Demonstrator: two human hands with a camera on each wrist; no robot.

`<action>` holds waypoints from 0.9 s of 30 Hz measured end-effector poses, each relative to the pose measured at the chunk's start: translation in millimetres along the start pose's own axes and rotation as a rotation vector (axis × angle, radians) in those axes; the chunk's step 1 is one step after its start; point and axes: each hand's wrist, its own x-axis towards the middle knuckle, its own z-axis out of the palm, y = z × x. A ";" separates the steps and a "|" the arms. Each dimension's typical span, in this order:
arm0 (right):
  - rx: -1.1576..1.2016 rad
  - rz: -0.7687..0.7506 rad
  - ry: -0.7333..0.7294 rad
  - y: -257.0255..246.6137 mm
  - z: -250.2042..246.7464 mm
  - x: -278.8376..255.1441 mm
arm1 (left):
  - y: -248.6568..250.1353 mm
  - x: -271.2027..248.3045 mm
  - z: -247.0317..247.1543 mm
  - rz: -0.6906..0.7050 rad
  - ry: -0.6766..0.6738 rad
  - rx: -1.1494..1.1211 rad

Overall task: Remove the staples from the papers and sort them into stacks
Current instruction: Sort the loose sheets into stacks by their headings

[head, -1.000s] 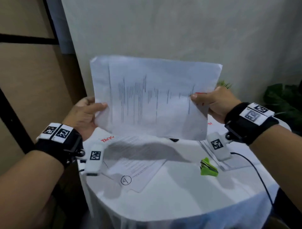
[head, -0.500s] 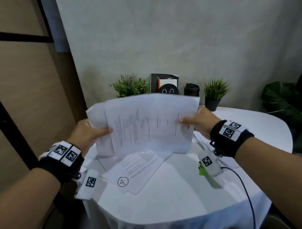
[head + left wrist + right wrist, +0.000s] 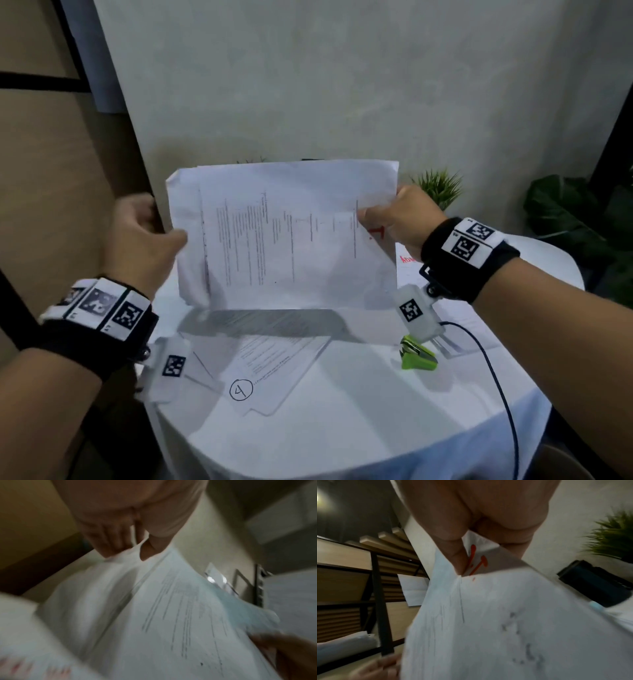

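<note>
Material: white printed sheets (image 3: 291,236), held upright in the air above the table (image 3: 359,411), long axis running side to side between the two hands.
Left hand: left hand (image 3: 140,236) pinches the left edge, thumb on the near face, fingers (image 3: 109,545) behind; it seems to hold the rear sheet, which sticks out past the front one, though blur in the wrist view leaves this unsure.
Right hand: right hand (image 3: 400,219) pinches the right edge, thumb over the print, beside a red mark (image 3: 477,561) on the sheet behind.
Key relation: the sheets span hand to hand, each hand at one short edge, neither nearer; the left stack (image 3: 274,363), its top page marked with a circled 4, lies directly below; another stack (image 3: 411,270) lies under the right wrist.
Likely step: parting the pages to sort them onto the stacks.
Tool: green staple remover (image 3: 418,356) lies on the table, below the right wrist, untouched.
Surface: round table under a white cloth.
Room: pale wall behind, wood panelling at left, a small potted plant (image 3: 438,186) and dark foliage at right.
</note>
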 end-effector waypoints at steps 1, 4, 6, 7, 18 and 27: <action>-0.074 -0.053 -0.007 -8.7 0.0 2.1 | 16.7 1.5 -5.8 0.136 0.068 0.138; -0.429 -0.274 -0.075 -43.2 6.0 0.9 | 87.4 -7.6 -9.5 0.585 -0.047 0.410; -0.529 -0.398 -0.119 -66.0 15.5 1.2 | 127.7 -14.4 0.8 0.688 -0.280 0.559; -0.524 -0.433 -0.143 -76.0 19.9 1.8 | 140.7 -14.6 6.8 0.694 -0.371 0.626; -0.874 -0.349 -0.116 -31.1 18.4 46.7 | 114.7 43.9 -14.8 0.568 -0.238 0.405; -1.221 0.232 -0.609 104.1 83.6 76.8 | 106.4 49.1 -33.3 0.513 -0.278 0.259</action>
